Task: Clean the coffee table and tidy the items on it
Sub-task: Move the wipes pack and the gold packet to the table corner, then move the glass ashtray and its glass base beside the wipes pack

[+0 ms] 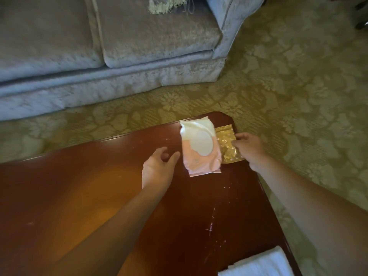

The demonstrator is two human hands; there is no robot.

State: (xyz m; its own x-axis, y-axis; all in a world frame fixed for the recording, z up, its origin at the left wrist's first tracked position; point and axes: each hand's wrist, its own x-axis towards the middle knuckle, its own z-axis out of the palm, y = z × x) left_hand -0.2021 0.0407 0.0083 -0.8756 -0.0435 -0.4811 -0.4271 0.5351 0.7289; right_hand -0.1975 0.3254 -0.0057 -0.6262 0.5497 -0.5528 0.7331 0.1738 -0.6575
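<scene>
one grey sofa [119, 46] stands beyond the table's far edge. one dark wooden table [79, 186] carries three things: one folded white towel [258, 263] at its near right corner, one pink-and-white wipes pack [199, 148] near its far right corner, print too blurred to read, and one gold packet [227, 140] at its right edge. two hands: the left hand [157, 168] hovers loose-fingered over the table, holding nothing; the right hand [251, 150] pinches the gold packet.

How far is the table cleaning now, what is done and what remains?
Done: nothing plainly. In hand: the right hand pinches the gold packet beside the pink wipes pack; the left hand hovers open. Left: white specks on the coffee table, and the folded white cloth.
</scene>
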